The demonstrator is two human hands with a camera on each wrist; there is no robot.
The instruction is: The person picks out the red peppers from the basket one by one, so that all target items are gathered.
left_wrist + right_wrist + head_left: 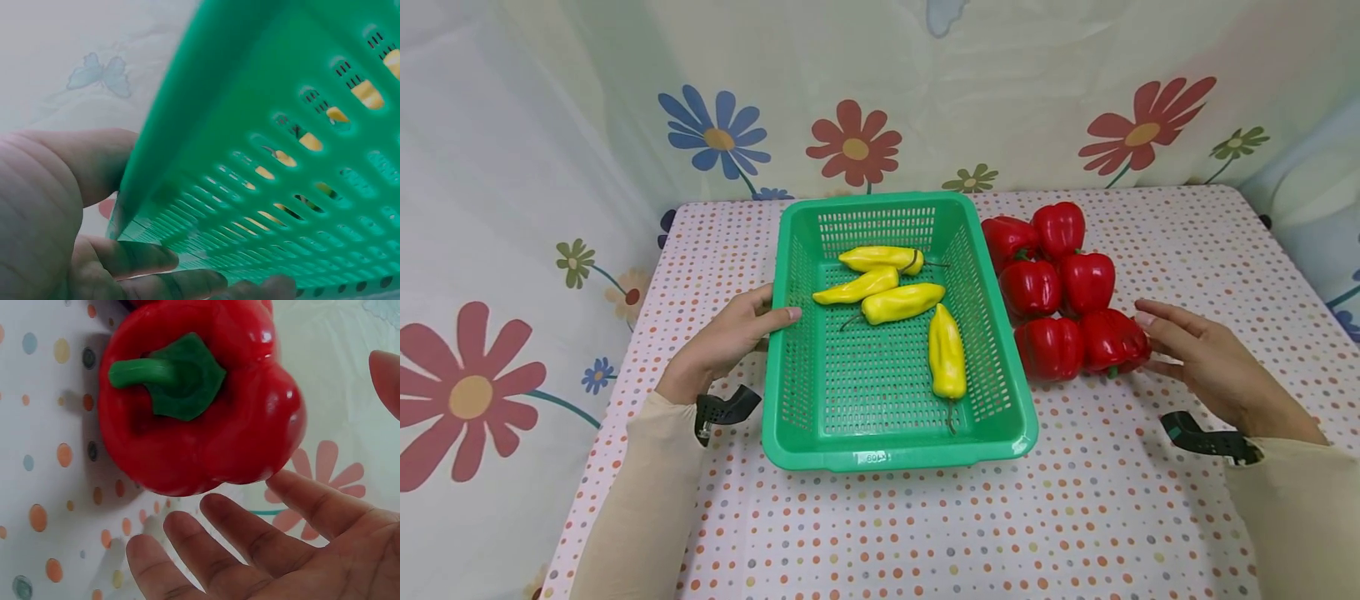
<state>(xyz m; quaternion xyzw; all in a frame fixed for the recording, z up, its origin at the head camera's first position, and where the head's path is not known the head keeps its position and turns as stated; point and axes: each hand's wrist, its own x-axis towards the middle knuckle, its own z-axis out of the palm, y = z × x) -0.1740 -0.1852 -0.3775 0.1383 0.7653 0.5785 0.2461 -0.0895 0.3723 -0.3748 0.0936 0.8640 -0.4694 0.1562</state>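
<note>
A green plastic basket (857, 460) stands in the middle of the table. My left hand (722, 337) grips its left rim, the thumb over the edge and the fingers along the outside of the slotted wall (206, 156). Several long yellow peppers (904, 303) lie inside. To the basket's right sit several red bell peppers (1030, 287) in a cluster. My right hand (1213, 362) is by the nearest right bell pepper (1108, 340), its fingers spread and held at that pepper's side. In the right wrist view this bell pepper (187, 444) shows its green stem above the fingertips.
A white cloth with coloured dots covers the table (895, 533). Behind it hangs a flowered curtain (1015, 108), which also runs down both sides. The red peppers crowd close against the basket's right wall. A dark camera strap (726, 408) is on my left wrist.
</note>
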